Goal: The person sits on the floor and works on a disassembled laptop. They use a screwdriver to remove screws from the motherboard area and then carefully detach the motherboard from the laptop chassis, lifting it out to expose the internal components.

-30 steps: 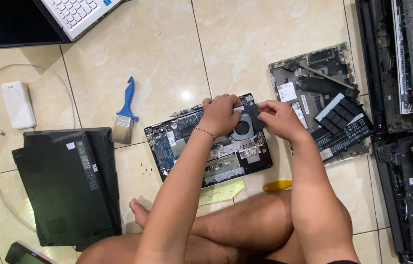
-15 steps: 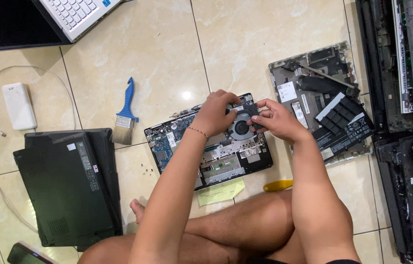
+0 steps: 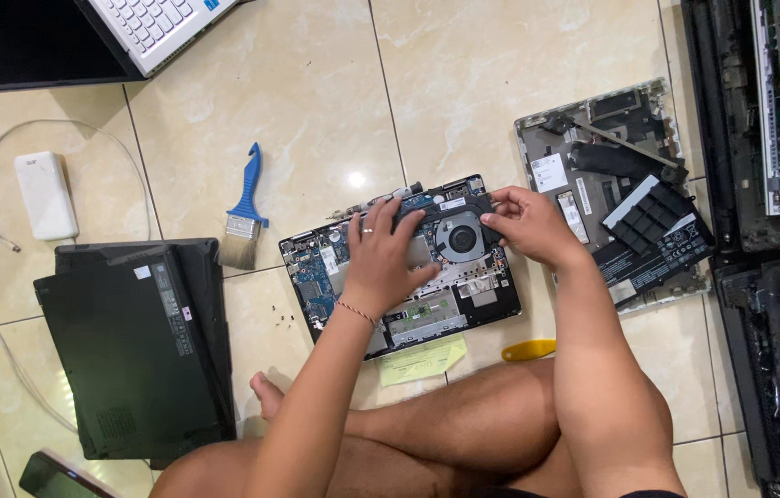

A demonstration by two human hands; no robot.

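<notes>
We think our left hand presses flat on the opened black laptop base on the floor while our right hand pinches its round black fan, which needs a gentle lift.

The person's arms are bare, without sleeves. The left hand wears a ring on one finger and a thin red-and-white thread bracelet at the wrist. The right hand is unadorned. Legs and feet are bare.

Blue-handled brush, white power bank, yellow pry tool, black laptop cover
</notes>
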